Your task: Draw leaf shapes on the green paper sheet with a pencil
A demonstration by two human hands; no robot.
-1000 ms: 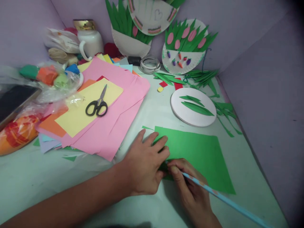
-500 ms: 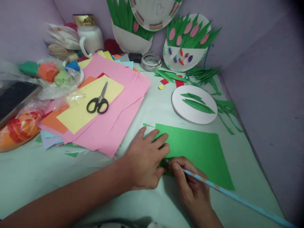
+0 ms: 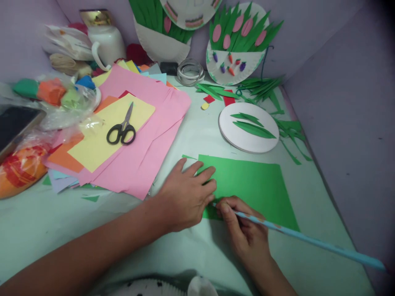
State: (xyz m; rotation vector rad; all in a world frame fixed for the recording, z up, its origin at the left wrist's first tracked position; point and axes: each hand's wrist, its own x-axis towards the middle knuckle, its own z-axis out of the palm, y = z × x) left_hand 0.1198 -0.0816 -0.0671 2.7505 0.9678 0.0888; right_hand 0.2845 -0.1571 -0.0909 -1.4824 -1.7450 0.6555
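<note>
My left hand [image 3: 188, 195] lies with fingers spread on the left part of a green sheet of paper [image 3: 249, 185]. Pinched in my right hand [image 3: 243, 226] is a long light-blue pencil [image 3: 296, 233] with orange patches. Its tip is at the paper, close beside my left fingers, and its back end slants away to the lower right. Any mark under the tip is hidden. Behind the sheet is a round white disc [image 3: 228, 133] with leaf-shaped green cutouts [image 3: 254, 129] on top.
Black-handled scissors [image 3: 121, 131] rest on yellow paper [image 3: 92, 154] over pink sheets [image 3: 166, 131] at left. Green strips [image 3: 290, 131] lie by the right wall. Decorated paper plates [image 3: 212, 65] lean at the back, near a white mug [image 3: 108, 45].
The whole view has shifted slightly, so things sit a little higher and further left. The pencil's back end has swung upward; my left hand stays on the green sheet.
</note>
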